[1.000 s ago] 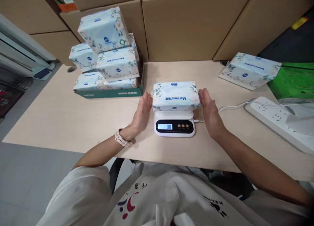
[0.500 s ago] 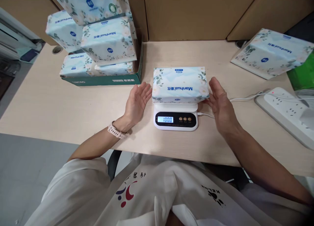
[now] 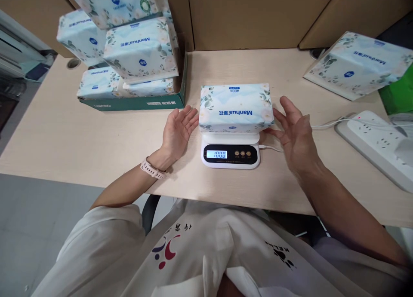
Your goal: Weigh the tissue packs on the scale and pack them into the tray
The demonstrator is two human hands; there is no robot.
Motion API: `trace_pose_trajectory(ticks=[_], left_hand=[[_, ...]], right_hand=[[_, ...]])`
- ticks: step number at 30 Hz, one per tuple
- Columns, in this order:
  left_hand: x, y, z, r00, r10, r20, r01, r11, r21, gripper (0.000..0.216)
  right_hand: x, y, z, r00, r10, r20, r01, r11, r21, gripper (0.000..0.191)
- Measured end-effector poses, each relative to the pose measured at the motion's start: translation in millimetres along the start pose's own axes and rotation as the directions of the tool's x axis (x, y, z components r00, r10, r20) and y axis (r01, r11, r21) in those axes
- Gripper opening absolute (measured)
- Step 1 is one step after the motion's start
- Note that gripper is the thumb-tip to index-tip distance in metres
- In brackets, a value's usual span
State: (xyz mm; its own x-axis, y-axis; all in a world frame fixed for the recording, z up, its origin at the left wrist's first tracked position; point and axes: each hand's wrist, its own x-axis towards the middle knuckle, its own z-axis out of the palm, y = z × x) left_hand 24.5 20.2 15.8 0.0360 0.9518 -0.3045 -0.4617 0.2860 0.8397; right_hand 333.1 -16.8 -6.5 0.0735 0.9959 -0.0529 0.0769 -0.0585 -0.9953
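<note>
A light-blue floral pack of tissues [image 3: 235,108] lies on a white digital scale [image 3: 230,139], whose lit display [image 3: 216,154] reads about 100.0. At the pack's left end is my left hand [image 3: 179,131], palm turned up and fingers stretched out, holding nothing. My right hand [image 3: 297,138] is by the pack's right end with its fingers spread; the lower fingertips come close to the pack's lower right corner, and I cannot tell whether they touch it. A white cable [image 3: 271,148] runs from the scale's right side toward my right hand.
Several more tissue packs [image 3: 142,50] are stacked in and above a green box [image 3: 138,103] at the back left. Another tissue pack [image 3: 358,65] leans at the back right, near a white power strip [image 3: 377,138]. Brown panels [image 3: 248,17] border the table's [image 3: 112,146] far side.
My right hand has turned, and its fingers are spread wider than before. My left hand has barely moved. The pack stays on the scale, and the whole view has shifted slightly.
</note>
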Motion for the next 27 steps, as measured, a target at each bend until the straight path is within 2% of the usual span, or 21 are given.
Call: trace_pose_trajectory(ticks=[14,20,27], left_hand=[[0.3,1.1,1.7,1.0,-0.002,-0.024,0.002,1.0,0.005,0.032],[0.2,1.3,2.9,1.0,0.001,-0.029,0.001,0.999,0.04,0.03],[0.8,1.4,3.4,0.999,-0.003,-0.032,0.005,0.999,0.047,0.028]], right_hand=[[-1.6,-2.5,2.9,1.0,-0.002,-0.012,0.002,1.0,-0.015,0.099],[-3.6,-1.8,1.8,1.0,-0.028,0.004,0.029,0.999,-0.042,0.088],[-4.4,-2.0,1.1,0.999,-0.036,0.005,0.036,0.998,-0.047,0.089]])
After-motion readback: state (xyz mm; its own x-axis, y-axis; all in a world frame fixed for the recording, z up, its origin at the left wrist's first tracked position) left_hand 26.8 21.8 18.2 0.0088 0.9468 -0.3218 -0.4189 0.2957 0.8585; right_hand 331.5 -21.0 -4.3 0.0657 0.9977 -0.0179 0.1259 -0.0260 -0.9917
